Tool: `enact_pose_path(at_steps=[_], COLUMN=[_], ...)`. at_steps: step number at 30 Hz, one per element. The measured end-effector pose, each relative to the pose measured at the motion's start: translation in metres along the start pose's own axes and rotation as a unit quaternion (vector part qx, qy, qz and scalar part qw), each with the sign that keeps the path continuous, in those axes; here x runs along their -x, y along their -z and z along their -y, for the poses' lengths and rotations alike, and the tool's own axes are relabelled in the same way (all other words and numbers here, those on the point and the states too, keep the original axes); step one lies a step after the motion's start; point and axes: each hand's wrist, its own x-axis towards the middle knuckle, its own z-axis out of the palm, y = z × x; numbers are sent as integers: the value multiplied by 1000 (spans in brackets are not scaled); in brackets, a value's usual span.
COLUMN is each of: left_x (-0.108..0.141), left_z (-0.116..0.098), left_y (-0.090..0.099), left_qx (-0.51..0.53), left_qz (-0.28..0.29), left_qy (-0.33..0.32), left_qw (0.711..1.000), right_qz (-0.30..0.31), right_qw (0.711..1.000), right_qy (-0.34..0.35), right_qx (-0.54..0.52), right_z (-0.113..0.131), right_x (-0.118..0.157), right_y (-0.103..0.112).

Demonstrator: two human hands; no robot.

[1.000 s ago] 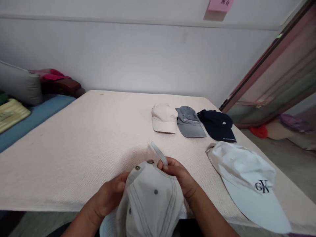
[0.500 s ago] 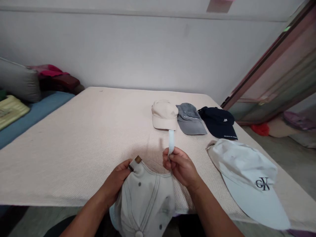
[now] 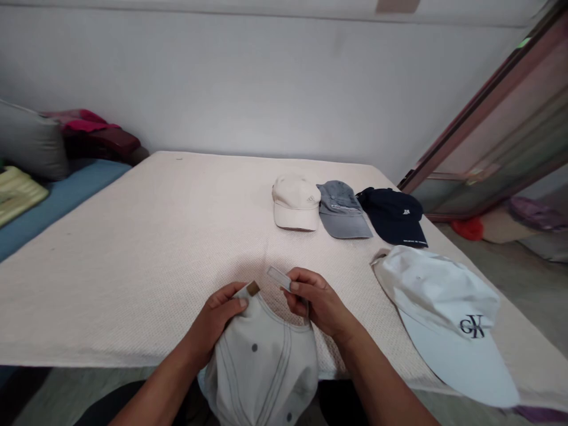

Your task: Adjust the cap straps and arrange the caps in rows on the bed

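Presently, the left hand (image 3: 219, 316) pinches the baseball cap (image 3: 266, 367) beside its clasp (image 3: 252, 289); the right hand (image 3: 322, 303) pinches the strap (image 3: 278, 277), best held flat.

- Wall (image 3: 213, 89): pale, plain, behind table's back edge; horizontal line near top.
- Table (image 3: 124, 254): off-white textured cloth over top.
- Past left edge: low blue-topped seat (image 3: 84, 186), grey cushion (image 3: 31, 142) on it.
- Past back right corner: slanting reddish frame (image 3: 470, 109), cloudy panels.
- Floor (image 3: 501, 278): dull grey, right edge side.
- Light: soft, brightest on wall above back edge.
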Motion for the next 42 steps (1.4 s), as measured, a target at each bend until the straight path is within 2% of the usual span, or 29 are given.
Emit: enact_pose_path(at_steps=[4,14,27,33,42], left_x=[1,2,-1,-2,-3], left_z=[0,-1,14,13,12], left_y=[-2,-8,7,3,0], left_qx=[-2,81,92,92,98], left_qz=[-6,-11,16,-18,-38], left_qy=[10,29,38,56,70], left_qw=[1000,996,995,994,992], right_qz=[-17,47,66,59,98], right_qw=[999,998,995,989,983], right_qy=[10,-26,-37,-22,-48], right_qx=[-25,24,66,135,145], right_z=[2,-9,-13,-16,-13], right_x=[-1,-5,-5,-5,-4], right_y=[1,-5,-7,-5,-5])
